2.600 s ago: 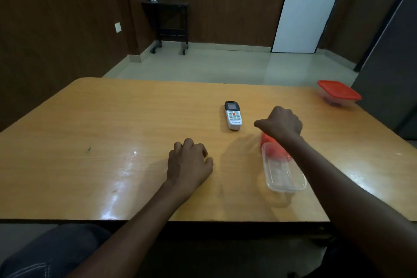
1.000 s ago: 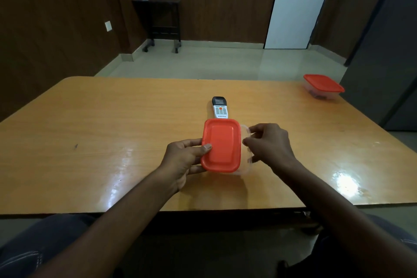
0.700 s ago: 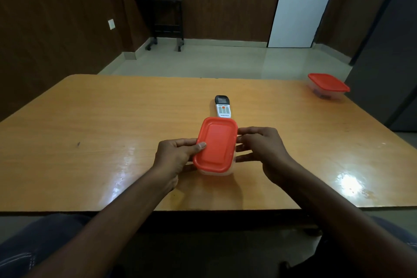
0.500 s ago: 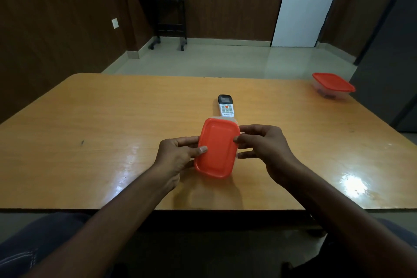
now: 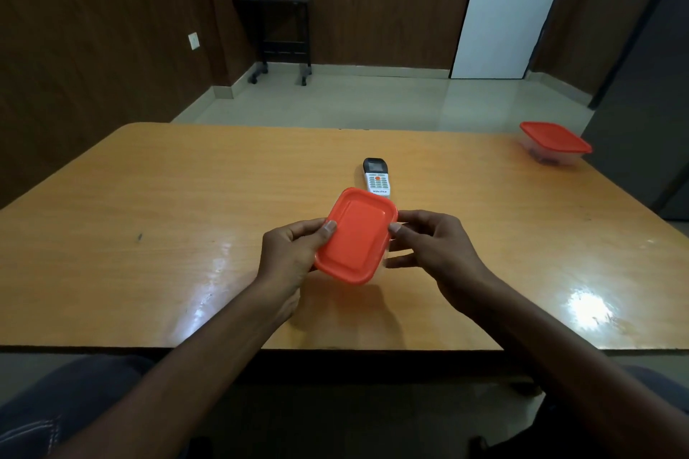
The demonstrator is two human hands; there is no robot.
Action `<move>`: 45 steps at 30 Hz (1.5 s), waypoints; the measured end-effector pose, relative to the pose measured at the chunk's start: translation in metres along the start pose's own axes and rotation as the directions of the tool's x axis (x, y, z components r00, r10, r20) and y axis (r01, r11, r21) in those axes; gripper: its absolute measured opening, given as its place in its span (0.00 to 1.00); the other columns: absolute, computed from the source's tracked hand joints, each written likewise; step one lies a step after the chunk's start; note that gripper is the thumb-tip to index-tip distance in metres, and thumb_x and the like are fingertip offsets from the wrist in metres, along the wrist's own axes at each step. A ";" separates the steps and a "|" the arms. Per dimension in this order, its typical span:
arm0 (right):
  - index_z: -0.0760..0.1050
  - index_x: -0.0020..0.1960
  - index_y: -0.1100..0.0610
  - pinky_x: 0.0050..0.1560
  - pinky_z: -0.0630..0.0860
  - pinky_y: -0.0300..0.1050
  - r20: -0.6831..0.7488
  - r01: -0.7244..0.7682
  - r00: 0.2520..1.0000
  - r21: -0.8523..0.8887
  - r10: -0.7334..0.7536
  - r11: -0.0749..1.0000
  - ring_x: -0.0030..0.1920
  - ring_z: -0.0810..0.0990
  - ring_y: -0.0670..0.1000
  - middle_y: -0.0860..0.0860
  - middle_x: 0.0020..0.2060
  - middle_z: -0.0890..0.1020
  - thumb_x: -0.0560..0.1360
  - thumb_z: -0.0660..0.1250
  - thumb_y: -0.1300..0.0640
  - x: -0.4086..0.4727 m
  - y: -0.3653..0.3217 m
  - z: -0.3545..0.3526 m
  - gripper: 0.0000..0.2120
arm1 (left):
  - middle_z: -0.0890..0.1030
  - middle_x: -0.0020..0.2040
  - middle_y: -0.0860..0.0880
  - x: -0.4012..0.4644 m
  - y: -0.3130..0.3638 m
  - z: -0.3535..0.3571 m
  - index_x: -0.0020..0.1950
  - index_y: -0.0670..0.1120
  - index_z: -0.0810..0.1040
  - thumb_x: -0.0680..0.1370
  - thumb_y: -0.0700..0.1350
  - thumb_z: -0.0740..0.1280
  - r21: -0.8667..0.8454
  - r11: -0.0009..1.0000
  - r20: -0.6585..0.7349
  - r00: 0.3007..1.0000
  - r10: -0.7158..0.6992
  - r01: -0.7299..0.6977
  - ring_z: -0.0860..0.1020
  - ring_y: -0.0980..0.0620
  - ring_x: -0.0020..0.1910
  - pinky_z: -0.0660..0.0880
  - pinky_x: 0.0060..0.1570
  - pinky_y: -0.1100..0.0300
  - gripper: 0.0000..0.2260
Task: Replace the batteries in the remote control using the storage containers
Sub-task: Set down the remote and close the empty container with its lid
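A small clear container with a red lid [image 5: 354, 235] is held above the table, tilted so its lid faces me. My left hand [image 5: 290, 253] grips its left side with the thumb on the lid. My right hand [image 5: 432, 246] holds its right edge with fingertips. Just beyond it, a white remote control [image 5: 376, 177] lies face up on the wooden table [image 5: 149, 216], its near end hidden by the container. A second red-lidded clear container [image 5: 553, 142] sits shut at the table's far right corner. What is inside the held container is hidden.
The near table edge [image 5: 335, 348] runs just below my forearms. A dark cabinet side [image 5: 641, 86] stands close to the table's right. Across the tiled floor are a black side table [image 5: 279, 33] and a white door [image 5: 510, 7].
Both hands brought the near container from the table's right to the centre, with its lid on. It now tilts more towards me and sits slightly higher.
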State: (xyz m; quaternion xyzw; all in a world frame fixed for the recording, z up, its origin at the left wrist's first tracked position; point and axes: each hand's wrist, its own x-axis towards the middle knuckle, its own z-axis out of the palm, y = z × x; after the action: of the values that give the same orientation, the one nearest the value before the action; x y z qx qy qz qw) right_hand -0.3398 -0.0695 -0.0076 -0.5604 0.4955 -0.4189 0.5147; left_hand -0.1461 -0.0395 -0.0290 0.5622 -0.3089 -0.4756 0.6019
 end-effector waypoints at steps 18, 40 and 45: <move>0.76 0.57 0.59 0.47 0.85 0.55 -0.076 0.045 0.996 -0.122 -0.055 0.991 0.44 0.86 0.54 0.56 0.46 0.84 0.83 0.63 0.58 0.001 -0.007 -0.002 0.06 | 0.85 0.48 0.43 0.001 0.012 0.000 0.53 0.43 0.83 0.71 0.36 0.77 0.054 0.998 0.110 0.994 0.016 -0.022 0.85 0.44 0.47 0.84 0.45 0.51 0.12; 0.79 0.54 0.53 0.43 0.77 0.33 0.231 0.570 0.811 -0.516 -0.537 0.640 0.48 0.79 0.44 0.48 0.49 0.79 0.73 0.75 0.62 0.005 -0.018 -0.025 0.12 | 0.83 0.47 0.53 -0.010 0.021 -0.002 0.51 0.49 0.85 0.71 0.39 0.79 0.590 0.547 0.335 0.797 0.503 -0.594 0.77 0.60 0.41 0.72 0.40 0.73 0.11; 0.79 0.49 0.53 0.45 0.79 0.38 0.198 0.604 0.780 -0.485 -0.593 0.632 0.45 0.80 0.45 0.47 0.45 0.80 0.71 0.77 0.64 0.005 -0.022 -0.025 0.12 | 0.83 0.46 0.52 -0.009 0.024 -0.003 0.51 0.46 0.85 0.70 0.37 0.79 0.586 0.436 0.371 0.705 0.605 -0.683 0.77 0.61 0.40 0.72 0.40 0.72 0.12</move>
State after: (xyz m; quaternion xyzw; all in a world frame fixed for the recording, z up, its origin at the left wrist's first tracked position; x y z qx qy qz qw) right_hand -0.3610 -0.0795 0.0167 -0.8147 0.3709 -0.4086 0.1785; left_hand -0.1409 -0.0317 -0.0047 0.5558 -0.6830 -0.0884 0.4656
